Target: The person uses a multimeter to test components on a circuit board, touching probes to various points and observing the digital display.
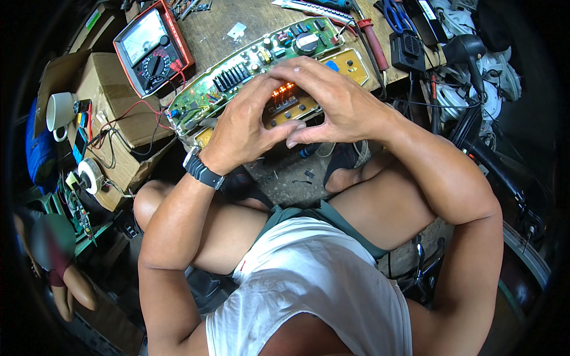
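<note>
My left hand point(240, 124), with a black watch point(203, 169) on its wrist, curves around the near side of a lit orange digit display point(283, 90). My right hand point(343, 101) arches over the same display from the other side. The thumbs touch below it and the fingers meet above, forming a ring with nothing gripped inside. The display belongs to a tan circuit board point(356, 66) with small black buttons, partly hidden under my hands. Just beyond lies a long green circuit board point(205, 92) crowded with components; my fingers overlap its near edge.
An analog multimeter point(155, 52) with red and black leads stands at the back left. Beside it are a cardboard box point(127, 98), a white mug point(60, 113) and a white spool point(90, 175). A red-handled soldering iron point(373, 44) and blue-handled scissors point(396, 16) lie right. Another person point(56, 249) is lower left.
</note>
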Action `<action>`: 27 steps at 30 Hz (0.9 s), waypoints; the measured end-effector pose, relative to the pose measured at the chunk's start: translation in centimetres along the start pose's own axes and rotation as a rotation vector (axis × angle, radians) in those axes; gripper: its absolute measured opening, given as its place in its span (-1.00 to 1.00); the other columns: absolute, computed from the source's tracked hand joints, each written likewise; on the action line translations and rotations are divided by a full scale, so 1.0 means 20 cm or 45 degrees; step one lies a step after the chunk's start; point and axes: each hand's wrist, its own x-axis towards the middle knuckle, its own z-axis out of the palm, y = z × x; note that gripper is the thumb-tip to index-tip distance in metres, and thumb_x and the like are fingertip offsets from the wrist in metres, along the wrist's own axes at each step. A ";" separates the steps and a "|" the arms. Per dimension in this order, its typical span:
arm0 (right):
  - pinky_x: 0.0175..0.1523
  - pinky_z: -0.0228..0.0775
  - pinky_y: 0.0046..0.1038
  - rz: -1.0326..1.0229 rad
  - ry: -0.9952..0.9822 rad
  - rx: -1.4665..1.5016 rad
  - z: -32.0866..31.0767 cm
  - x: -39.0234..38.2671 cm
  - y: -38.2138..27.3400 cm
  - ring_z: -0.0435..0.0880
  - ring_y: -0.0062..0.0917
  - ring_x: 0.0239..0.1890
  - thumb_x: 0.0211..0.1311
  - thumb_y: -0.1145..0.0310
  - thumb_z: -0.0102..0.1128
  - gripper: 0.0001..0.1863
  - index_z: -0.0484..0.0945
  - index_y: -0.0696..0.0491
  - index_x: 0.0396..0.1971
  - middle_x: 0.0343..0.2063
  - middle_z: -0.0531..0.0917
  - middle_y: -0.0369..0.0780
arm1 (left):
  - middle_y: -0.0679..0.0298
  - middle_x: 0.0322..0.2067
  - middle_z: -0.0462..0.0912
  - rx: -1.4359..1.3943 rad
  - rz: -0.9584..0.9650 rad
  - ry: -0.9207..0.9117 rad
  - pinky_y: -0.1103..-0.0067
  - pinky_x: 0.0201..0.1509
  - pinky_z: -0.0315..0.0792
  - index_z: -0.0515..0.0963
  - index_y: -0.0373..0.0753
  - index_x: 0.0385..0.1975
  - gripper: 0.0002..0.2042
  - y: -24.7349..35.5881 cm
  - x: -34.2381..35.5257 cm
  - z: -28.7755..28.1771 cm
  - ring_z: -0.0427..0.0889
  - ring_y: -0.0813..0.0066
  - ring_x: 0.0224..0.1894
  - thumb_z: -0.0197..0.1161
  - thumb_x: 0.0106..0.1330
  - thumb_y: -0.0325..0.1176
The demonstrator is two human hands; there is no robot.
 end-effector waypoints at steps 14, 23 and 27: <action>0.36 0.57 -0.13 0.107 -0.071 0.027 -0.01 0.00 0.06 0.65 -0.02 0.28 -0.03 -0.07 0.79 0.07 0.45 0.16 0.41 0.23 0.59 0.01 | -0.05 0.23 0.67 -0.033 -0.021 -0.080 0.23 0.39 0.57 0.57 -0.39 0.30 -0.28 0.02 0.02 -0.03 0.69 -0.08 0.27 0.69 0.15 -0.25; 0.34 0.58 -0.14 0.090 -0.068 0.035 -0.02 0.01 0.06 0.66 -0.04 0.26 -0.03 -0.02 0.78 0.04 0.45 0.17 0.40 0.21 0.60 0.00 | -0.07 0.22 0.66 -0.052 -0.046 -0.091 0.20 0.38 0.57 0.54 -0.36 0.31 -0.30 0.01 0.02 -0.04 0.67 -0.13 0.27 0.67 0.19 -0.26; 0.34 0.58 -0.14 0.099 -0.074 0.028 -0.02 0.01 0.06 0.67 -0.05 0.26 -0.03 -0.02 0.78 0.05 0.45 0.17 0.40 0.21 0.60 -0.01 | -0.08 0.23 0.65 -0.058 -0.056 -0.097 0.19 0.38 0.56 0.52 -0.34 0.32 -0.30 0.01 0.02 -0.05 0.66 -0.15 0.28 0.65 0.19 -0.27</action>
